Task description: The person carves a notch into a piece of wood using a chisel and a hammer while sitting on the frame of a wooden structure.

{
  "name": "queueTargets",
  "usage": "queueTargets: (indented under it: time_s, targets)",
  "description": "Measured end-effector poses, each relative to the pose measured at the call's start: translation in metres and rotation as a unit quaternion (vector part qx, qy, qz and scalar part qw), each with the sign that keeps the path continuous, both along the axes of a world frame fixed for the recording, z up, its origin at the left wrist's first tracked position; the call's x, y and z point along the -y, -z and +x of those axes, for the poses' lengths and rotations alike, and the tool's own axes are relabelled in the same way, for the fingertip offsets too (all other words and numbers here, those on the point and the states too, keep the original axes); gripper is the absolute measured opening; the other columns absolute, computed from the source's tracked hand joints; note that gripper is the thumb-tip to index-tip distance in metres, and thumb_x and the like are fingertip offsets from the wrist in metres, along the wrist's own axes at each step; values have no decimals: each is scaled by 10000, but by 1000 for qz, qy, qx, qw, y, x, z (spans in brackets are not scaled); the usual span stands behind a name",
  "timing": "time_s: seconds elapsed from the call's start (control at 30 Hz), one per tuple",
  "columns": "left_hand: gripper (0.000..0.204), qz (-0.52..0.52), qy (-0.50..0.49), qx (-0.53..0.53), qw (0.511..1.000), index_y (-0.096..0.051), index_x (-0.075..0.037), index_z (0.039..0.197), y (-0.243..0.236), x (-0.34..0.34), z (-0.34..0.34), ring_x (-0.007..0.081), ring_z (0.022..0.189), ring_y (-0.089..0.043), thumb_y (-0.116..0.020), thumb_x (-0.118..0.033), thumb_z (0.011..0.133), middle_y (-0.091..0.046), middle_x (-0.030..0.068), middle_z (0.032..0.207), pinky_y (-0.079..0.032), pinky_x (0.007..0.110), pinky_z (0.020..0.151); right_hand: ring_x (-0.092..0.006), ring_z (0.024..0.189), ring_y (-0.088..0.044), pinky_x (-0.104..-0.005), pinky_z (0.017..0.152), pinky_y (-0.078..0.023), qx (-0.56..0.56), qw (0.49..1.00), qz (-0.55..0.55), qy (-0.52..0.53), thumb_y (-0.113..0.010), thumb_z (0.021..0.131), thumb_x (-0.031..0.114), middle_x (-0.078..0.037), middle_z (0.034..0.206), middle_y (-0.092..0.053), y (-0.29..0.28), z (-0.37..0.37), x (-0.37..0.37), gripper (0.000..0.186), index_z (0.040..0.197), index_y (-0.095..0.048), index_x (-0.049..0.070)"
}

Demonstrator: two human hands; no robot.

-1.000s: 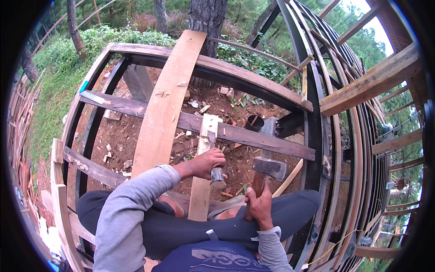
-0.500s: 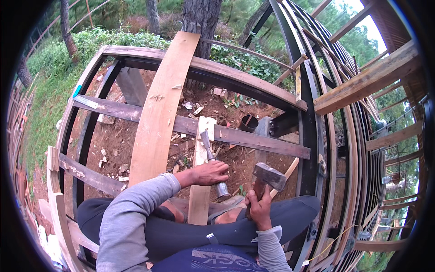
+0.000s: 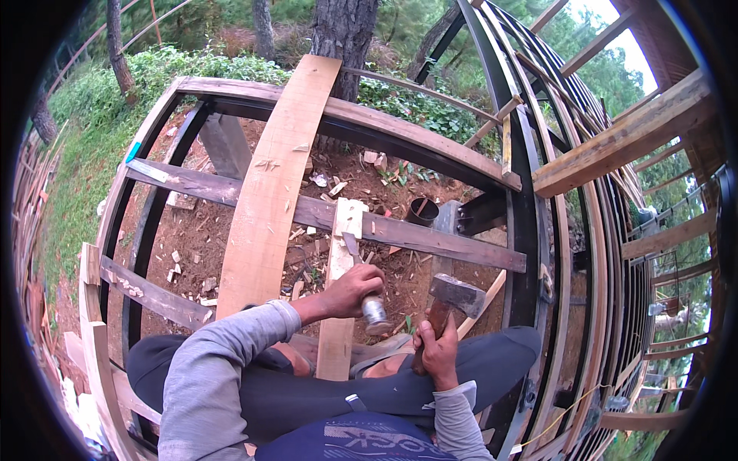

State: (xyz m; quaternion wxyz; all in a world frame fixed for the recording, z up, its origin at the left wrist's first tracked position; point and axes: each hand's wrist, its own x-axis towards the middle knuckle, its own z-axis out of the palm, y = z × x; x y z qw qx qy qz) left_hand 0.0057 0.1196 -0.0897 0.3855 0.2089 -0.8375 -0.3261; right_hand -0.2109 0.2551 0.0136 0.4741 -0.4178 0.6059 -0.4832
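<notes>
My left hand (image 3: 347, 293) is wrapped round a chisel (image 3: 374, 313), whose metal-capped end points toward me. The chisel's flat blade lies over a narrow pale timber (image 3: 338, 265) that runs away from between my legs. Chips and a cut, lighter patch show at the timber's far end, where it crosses a dark plank (image 3: 430, 241). Whether the blade's edge touches the wood I cannot tell. To the right, my right hand (image 3: 439, 352) grips a hammer (image 3: 457, 295) by its wooden handle. The heavy block-shaped head is up, apart from the chisel.
A wide pale board (image 3: 269, 184) slants across the frame to the left. Black metal beams topped with planks (image 3: 415, 146) surround me. Below, wood chips litter reddish soil, with a dark round can (image 3: 422, 210). A thick beam (image 3: 615, 138) juts in at the right; a tree trunk (image 3: 342, 38) stands beyond.
The chisel has shifted a little and its capped end has come up and away from me, with my left hand slightly farther forward. The hammer has hardly moved.
</notes>
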Motion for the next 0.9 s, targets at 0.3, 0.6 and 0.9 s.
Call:
queueTargets:
  time_s: [0.3, 0.6, 0.9]
  targets:
    - [285, -43, 34, 14, 998, -550, -88, 823, -10, 30, 12, 305, 884, -534, -781, -254, 839, -544, 81, 844, -432, 425, 862, -113, 594, -575, -283, 540, -477, -154, 984, -14, -89, -612, 1010, 107, -36, 744, -582, -5, 6, 2, 211, 1164, -517, 0]
    - [315, 66, -6, -52, 996, -587, -85, 766, -10, 48, 18, 275, 783, -589, -832, -272, 830, -607, 61, 768, -455, 403, 772, -256, 718, -716, -382, 646, -553, -310, 932, -50, -180, -704, 962, 169, -138, 817, -688, -16, 6, 6, 283, 1143, -618, -30]
    - [307, 103, -50, -65, 991, -555, -52, 779, -10, 65, 16, 300, 747, -585, -795, -233, 842, -582, 103, 750, -460, 409, 730, -372, 797, -710, -439, 687, -558, -325, 893, -181, -254, -774, 837, 62, -176, 933, -687, -19, 29, 21, 372, 1153, -583, 13]
